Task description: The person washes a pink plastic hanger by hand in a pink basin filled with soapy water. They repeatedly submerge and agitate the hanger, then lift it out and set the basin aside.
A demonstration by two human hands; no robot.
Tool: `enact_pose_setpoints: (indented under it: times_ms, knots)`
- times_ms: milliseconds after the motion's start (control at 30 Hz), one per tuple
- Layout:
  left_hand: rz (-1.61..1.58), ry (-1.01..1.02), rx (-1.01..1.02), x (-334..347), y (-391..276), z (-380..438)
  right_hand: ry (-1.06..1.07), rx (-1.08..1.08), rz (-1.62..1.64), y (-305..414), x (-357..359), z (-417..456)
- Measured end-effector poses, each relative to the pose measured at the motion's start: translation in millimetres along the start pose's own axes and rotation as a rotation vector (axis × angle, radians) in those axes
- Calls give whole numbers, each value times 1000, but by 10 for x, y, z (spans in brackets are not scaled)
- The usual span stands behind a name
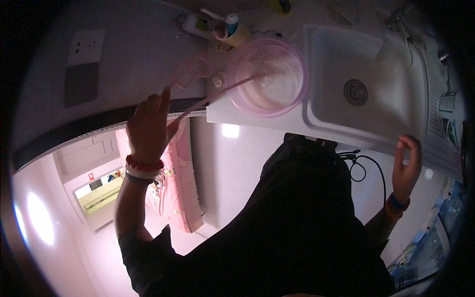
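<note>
At the left my left hand [148,122] is raised over the counter edge. A thin pink strand [211,98] runs taut from the thumb side into a pink plastic basin [243,105]. A second, wavy pink strand [185,84] leaves the index fingertip and blurs towards the basin. What the strands are made of is unclear. Whitish, foamy liquid [280,80] lies in the basin. My right hand [408,163] hangs by the front edge of the sink with curled fingers, a gap between them, and nothing visible in its grasp.
A white sink [334,100] with a metal drain [355,92] adjoins the basin. Behind stand a cup [237,37] holding a tube and a white bottle [195,25]. A faucet [397,22] is at the back right. A black cable [378,167] hangs below the counter.
</note>
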State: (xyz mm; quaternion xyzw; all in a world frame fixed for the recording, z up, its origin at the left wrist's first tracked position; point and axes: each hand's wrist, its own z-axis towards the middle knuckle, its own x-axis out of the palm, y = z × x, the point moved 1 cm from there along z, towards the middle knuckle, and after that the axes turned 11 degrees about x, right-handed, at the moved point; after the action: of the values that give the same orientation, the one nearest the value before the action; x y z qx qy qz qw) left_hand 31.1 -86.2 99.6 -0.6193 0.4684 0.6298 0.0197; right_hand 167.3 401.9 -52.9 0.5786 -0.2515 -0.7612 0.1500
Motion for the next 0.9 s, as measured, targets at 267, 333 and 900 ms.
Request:
enact_pose_setpoints:
  times_ms: [267,333,900]
  knots:
    - [-280,31,97,-218,-96,-98,12,22,49,-27,36,-36]
    - [-293,-52,108,-120,-193,9,7,10,59,14,49,-4]
    - [127,85,137,-461,3,57,14,18,58,96,96,-48]
